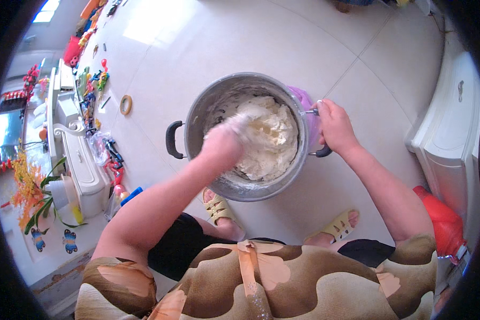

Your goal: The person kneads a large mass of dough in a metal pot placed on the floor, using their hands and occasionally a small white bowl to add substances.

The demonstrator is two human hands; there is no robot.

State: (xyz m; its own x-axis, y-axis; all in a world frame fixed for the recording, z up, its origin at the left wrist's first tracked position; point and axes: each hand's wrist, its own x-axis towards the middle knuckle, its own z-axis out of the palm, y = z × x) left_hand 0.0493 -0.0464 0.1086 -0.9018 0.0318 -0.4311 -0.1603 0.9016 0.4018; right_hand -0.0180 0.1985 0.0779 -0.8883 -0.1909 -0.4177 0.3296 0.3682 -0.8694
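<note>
A deep metal pot (246, 196) with two black side handles stands before me. A mass of pale, floury dough (264, 160) lies inside it, lumpy and torn on top, and flour residue coats the pot's inner wall. My left hand (226, 142) reaches into the pot over the left part of the dough. It is motion-blurred, and its fingers, whitish and smeared, cannot be made out. My right hand (336, 124) is closed around the right handle (324, 152), covering its middle.
Purple plastic (302, 98) shows behind the pot's right rim. On the tiled floor (240, 40) to the left lie a tape roll (125, 105) and several toys (103, 80). White cabinets (82, 168) flank both sides. A red bag (444, 224) is at the right. My sandalled feet (218, 208) are near the pot.
</note>
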